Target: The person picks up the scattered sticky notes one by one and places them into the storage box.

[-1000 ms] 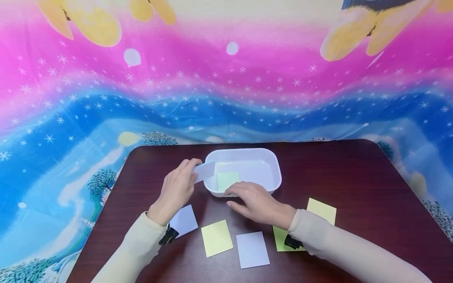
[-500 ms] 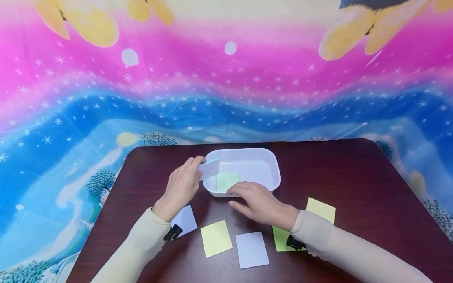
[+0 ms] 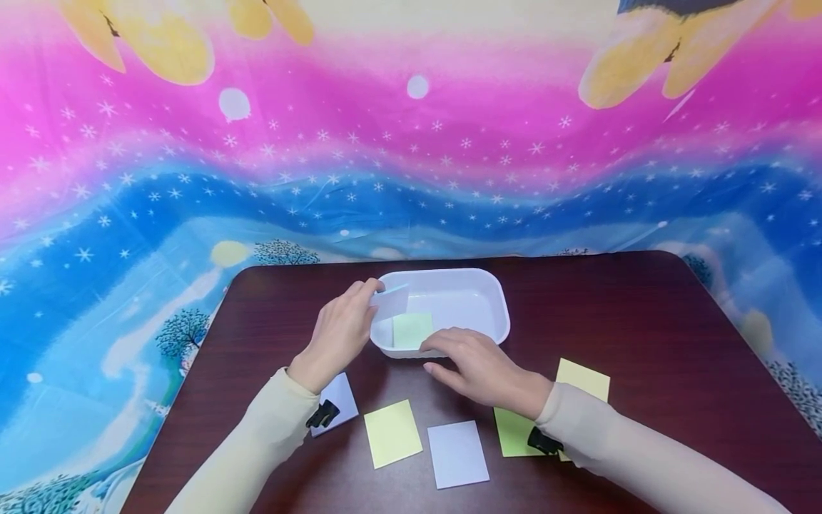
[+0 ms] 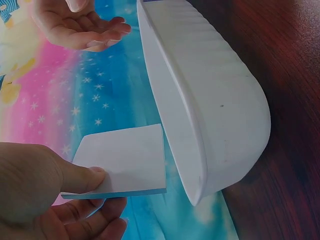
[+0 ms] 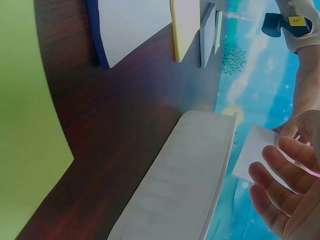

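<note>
My left hand (image 3: 343,328) pinches a sticky-note pad (image 4: 125,157) between thumb and fingers. Its white face and blue edge show in the left wrist view. The pad is tilted above the left end of a white plastic tray (image 3: 478,310). Inside the tray, at its left front, a pale green sticky-note pad (image 3: 413,330) is visible. My right hand (image 3: 478,364) is at the tray's front rim, holding nothing, its fingers loosely bent; whether they touch the rim I cannot tell.
Several more pads lie along the near side of the dark wooden table (image 3: 616,307): a pale lavender one (image 3: 340,400), a yellow one (image 3: 393,434), a white one (image 3: 459,455), a green one (image 3: 509,432) and another yellow one (image 3: 584,377). A patterned cloth (image 3: 411,164) hangs behind.
My left hand has moved right with the pad, from beside the tray's left rim to over its inside. My right hand has shifted slightly right.
</note>
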Tool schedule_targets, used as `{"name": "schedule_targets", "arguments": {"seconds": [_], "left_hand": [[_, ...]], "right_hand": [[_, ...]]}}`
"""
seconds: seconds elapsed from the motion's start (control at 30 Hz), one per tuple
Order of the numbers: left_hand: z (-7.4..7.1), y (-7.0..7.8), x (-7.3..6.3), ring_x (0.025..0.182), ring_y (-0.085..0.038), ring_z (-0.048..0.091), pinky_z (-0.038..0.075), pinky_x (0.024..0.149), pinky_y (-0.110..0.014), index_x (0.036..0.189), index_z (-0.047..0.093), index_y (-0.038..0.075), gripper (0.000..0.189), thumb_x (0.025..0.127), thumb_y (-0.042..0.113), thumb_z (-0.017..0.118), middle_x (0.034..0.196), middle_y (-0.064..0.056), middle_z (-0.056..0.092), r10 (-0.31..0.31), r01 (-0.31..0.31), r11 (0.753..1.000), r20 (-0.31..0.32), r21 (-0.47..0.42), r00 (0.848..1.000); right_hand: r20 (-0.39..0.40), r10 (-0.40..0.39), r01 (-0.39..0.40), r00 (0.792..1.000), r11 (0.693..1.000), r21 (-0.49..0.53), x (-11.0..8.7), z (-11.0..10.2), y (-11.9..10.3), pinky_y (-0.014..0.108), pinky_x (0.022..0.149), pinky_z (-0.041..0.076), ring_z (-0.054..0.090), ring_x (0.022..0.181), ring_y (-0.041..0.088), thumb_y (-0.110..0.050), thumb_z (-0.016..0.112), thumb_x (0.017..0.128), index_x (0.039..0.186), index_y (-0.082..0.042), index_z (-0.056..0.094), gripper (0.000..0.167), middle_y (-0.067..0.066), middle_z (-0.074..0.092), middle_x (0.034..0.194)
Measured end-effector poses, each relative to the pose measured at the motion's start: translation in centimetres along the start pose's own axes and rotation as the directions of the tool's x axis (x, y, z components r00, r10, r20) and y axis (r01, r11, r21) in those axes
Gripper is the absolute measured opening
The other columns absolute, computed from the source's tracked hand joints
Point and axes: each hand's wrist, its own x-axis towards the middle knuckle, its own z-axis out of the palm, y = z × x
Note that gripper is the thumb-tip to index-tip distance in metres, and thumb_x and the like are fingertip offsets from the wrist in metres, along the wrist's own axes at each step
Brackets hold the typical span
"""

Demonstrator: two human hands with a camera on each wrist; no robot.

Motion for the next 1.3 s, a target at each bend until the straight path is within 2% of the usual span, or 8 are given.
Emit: {"name": "schedule_targets", "arguments": {"seconds": [0.5,0.73,0.93,1.13,1.3], "left_hand": [[0.9,0.9,1.2,0.073,-0.022,0.063,0.056,0.064,-0.037,0.125,0.06,0.014,0.03,0.097,0.006,0.065,0.102,-0.008,0.069,-0.011,0.012,1.0,0.04,-0.012,0.999],[1.7,1.2,1.8,0.077,-0.023,0.065,0.057,0.066,-0.039,0.125,0.06,0.013,0.03,0.096,0.006,0.065,0.106,-0.009,0.07,0.006,-0.004,1.0,0.052,-0.022,0.999],[2.4,1.5,2.1,0.079,-0.024,0.067,0.057,0.066,-0.04,0.124,0.06,0.013,0.029,0.096,0.006,0.066,0.108,-0.009,0.07,-0.012,0.014,1.0,0.086,-0.016,0.996],[3.0,2.0,2.5,0.08,-0.024,0.067,0.057,0.067,-0.041,0.124,0.06,0.013,0.029,0.096,0.006,0.065,0.111,-0.009,0.071,0.005,-0.001,1.0,0.119,-0.027,0.993],[3.5,2.5,3.0,0.088,-0.025,0.067,0.057,0.072,-0.043,0.124,0.059,0.013,0.03,0.096,0.005,0.066,0.112,-0.01,0.071,0.008,0.0,0.998,0.149,-0.055,0.989]], "right_hand": [[-0.002,0.057,-0.057,0.998,0.998,0.008,-0.4,-0.5,0.6,0.038,0.092,0.056,0.068,0.105,0.012,-0.027,0.071,0.095,0.116,-0.014,0.071,0.025,-0.001,0.074,0.112],[-0.011,0.064,-0.064,0.998,0.998,-0.005,-0.7,-0.6,0.9,0.038,0.091,0.056,0.068,0.104,0.012,-0.027,0.071,0.095,0.115,-0.014,0.071,0.024,-0.002,0.074,0.111],[-0.024,0.056,-0.056,0.998,0.998,-0.009,-0.9,-0.5,1.3,0.037,0.091,0.056,0.068,0.103,0.012,-0.026,0.071,0.095,0.114,-0.014,0.071,0.023,-0.001,0.074,0.109],[-0.015,0.065,-0.065,0.998,0.998,-0.017,-1.1,-0.6,1.4,0.038,0.092,0.056,0.069,0.106,0.013,-0.027,0.072,0.095,0.115,-0.014,0.071,0.024,-0.002,0.074,0.11],[-0.022,0.062,-0.062,0.998,0.998,-0.016,-1.3,-0.7,1.5,0.037,0.091,0.056,0.069,0.104,0.013,-0.027,0.072,0.094,0.115,-0.014,0.071,0.024,-0.003,0.074,0.109]]}}
